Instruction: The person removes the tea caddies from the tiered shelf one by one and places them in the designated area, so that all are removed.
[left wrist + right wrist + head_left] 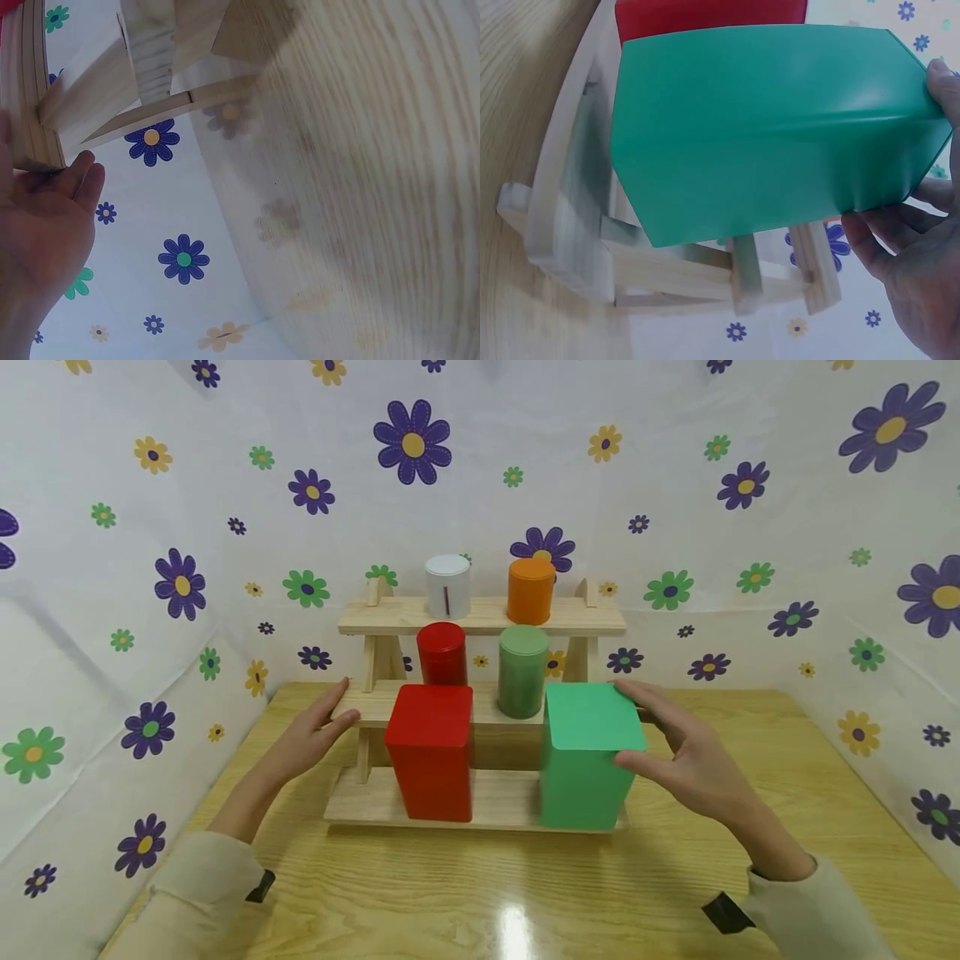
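A three-step wooden display shelf stands on the table. At the left end of its middle board is my left hand; its fingers and thumb touch the board end. My right hand grips a green rectangular box near its top, thumb on the front and fingers behind. This box stands upright at the right of the bottom board, and its lower end overlaps that board in the head view. On the same board, to the left, stands a red box. In the right wrist view the fingers press the green box's side.
The middle board bears a red can and a light green can. Above them, a white can and an orange can stand on the top board. Flowered cloth walls surround the wooden table.
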A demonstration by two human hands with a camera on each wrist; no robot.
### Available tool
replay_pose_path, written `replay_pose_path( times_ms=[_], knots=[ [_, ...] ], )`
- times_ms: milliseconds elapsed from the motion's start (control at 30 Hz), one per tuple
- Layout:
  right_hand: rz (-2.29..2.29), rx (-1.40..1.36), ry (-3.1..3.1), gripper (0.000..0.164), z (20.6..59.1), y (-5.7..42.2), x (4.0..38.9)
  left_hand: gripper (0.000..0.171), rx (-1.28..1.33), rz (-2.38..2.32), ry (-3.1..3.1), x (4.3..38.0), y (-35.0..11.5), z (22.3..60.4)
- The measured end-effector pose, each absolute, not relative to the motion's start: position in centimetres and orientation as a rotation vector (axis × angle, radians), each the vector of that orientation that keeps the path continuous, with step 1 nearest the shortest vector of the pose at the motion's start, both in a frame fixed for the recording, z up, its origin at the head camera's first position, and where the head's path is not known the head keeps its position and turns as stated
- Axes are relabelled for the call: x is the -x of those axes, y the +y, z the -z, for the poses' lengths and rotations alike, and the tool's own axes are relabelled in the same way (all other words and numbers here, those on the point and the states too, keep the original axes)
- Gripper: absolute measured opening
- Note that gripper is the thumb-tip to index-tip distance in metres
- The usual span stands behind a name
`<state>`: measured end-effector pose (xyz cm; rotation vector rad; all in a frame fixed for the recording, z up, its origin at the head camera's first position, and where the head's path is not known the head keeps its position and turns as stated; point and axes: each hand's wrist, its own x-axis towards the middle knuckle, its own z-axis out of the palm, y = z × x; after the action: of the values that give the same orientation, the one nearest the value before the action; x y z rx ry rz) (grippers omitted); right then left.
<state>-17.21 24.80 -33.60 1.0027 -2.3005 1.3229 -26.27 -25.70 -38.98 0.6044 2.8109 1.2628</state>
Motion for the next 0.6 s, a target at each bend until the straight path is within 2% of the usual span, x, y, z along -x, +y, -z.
replay_pose_path(
  times_ms=[233,600],
  knots=[
    [-1.297,-1.019,-2.265,0.085,32.9,26.7,16.3,0.077,-0.584,-1.273,2.79,26.7,-26.2,39.2],
    [-1.368,-0.997,-2.201,0.076,32.4,30.4,15.4,0.081,-0.596,-1.169,2.786,27.2,-26.7,38.5]
  ],
)
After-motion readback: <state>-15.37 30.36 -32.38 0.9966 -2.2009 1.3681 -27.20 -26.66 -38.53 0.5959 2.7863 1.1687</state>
